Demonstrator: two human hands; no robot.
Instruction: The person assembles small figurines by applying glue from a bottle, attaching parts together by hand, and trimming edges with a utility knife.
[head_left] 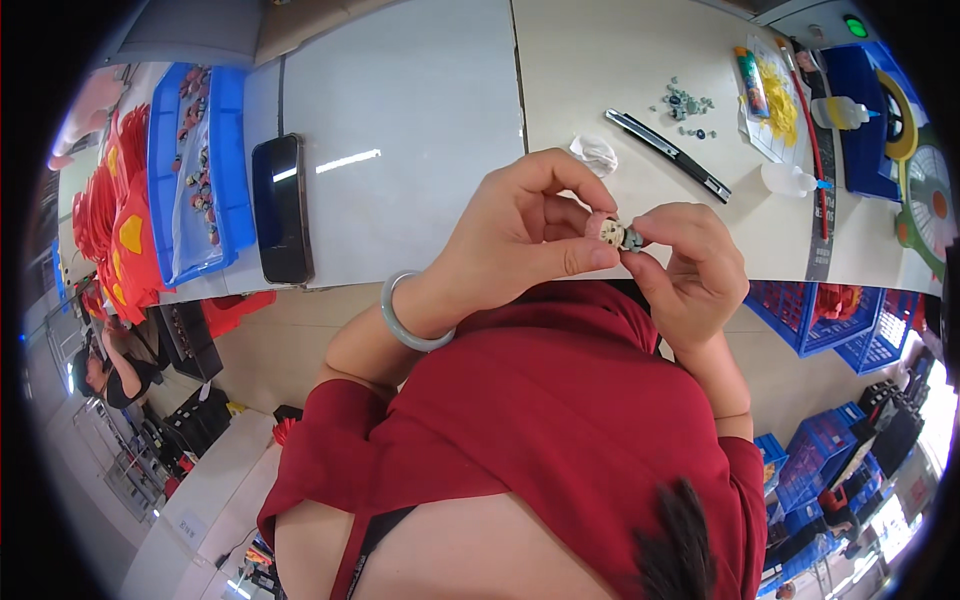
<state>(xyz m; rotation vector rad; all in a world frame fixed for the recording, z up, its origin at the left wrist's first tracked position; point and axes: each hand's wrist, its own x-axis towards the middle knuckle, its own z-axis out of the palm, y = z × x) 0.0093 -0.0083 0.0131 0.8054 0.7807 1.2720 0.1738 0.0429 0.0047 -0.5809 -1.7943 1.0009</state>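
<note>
Dark hair [678, 540] overlaps red shirt [560, 400]; left grip [510, 225] and right grip [697, 268] pinch small figurine [611, 234].

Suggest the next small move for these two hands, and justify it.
Probably press the small green piece gently against the pink-and-cream figurine and check its seating. The left hand holds the figurine, while the right hand pinches the green piece beside it. Whether they are already joined is too small to tell, so a light press seems safest.
</note>
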